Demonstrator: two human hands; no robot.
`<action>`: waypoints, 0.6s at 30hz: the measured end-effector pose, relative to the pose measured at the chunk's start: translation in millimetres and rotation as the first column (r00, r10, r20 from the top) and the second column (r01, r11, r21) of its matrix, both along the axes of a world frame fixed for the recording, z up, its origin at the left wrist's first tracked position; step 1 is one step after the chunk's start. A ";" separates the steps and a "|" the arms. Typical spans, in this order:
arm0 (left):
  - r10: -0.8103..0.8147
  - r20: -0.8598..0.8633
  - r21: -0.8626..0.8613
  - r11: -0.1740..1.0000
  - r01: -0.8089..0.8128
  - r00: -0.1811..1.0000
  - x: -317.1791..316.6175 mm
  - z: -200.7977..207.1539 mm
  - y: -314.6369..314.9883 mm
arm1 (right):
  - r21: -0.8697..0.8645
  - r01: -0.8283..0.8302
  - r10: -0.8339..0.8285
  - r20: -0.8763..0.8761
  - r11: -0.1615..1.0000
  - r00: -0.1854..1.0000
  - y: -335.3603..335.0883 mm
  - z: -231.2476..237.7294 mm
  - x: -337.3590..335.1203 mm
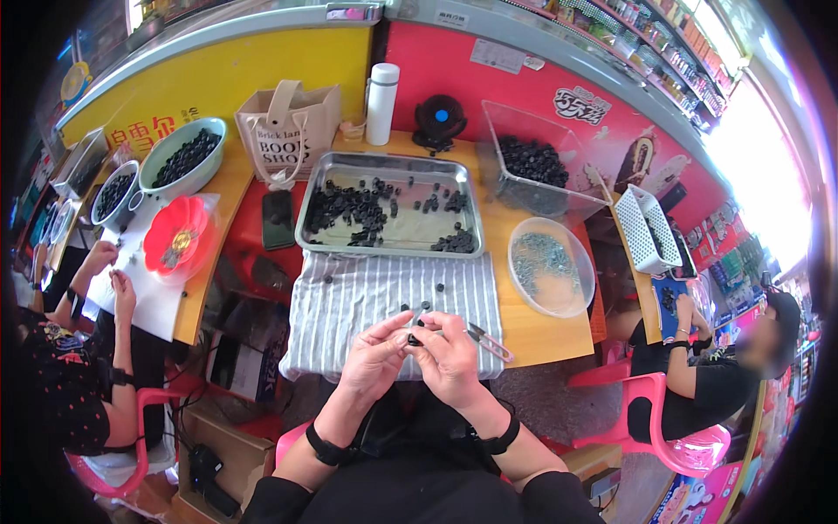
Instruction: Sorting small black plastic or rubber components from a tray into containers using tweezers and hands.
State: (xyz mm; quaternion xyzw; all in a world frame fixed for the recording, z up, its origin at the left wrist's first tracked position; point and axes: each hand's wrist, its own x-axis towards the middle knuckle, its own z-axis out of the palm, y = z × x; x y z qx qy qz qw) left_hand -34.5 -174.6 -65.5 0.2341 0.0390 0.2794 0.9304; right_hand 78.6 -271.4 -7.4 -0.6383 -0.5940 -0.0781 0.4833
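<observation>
My left hand (375, 354) and my right hand (449, 360) meet over the front of the striped cloth, fingertips pinched together. Between them is a small black cap-like part (414, 341), partly hidden by the fingers. Just beyond the fingertips lie a few similar black pieces (426, 306) on the striped cloth (349, 306). Beside my right hand rests a slim tool with pink handles (494, 346); its kind is unclear. Behind the cloth, a metal tray (393, 248) holds many loose black parts, heaped mostly at its left.
Right of the tray are a clear bin (546, 199) of black parts and a round tub lid (554, 297) with small greenish pieces. A fan (440, 122), white bottle (382, 103), tote bag (292, 131) and phone (278, 218) stand or lie around. People work at both sides.
</observation>
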 end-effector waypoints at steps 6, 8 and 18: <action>0.195 -0.182 0.195 0.968 -0.159 0.964 -0.5 -1.8 19.7 | -0.008 0.099 -0.099 -0.016 0.995 0.995 -0.9 37.7 69.5; 0.298 -0.255 0.252 0.939 -0.234 0.920 -3.1 -12.7 28.1 | 0.093 0.181 -0.185 0.039 0.979 0.982 27.4 88.6 121.4; 0.395 -0.261 0.434 0.863 -0.259 0.881 7.4 -17.8 28.3 | -0.296 -0.072 -0.002 -0.243 0.952 0.970 69.9 37.5 151.1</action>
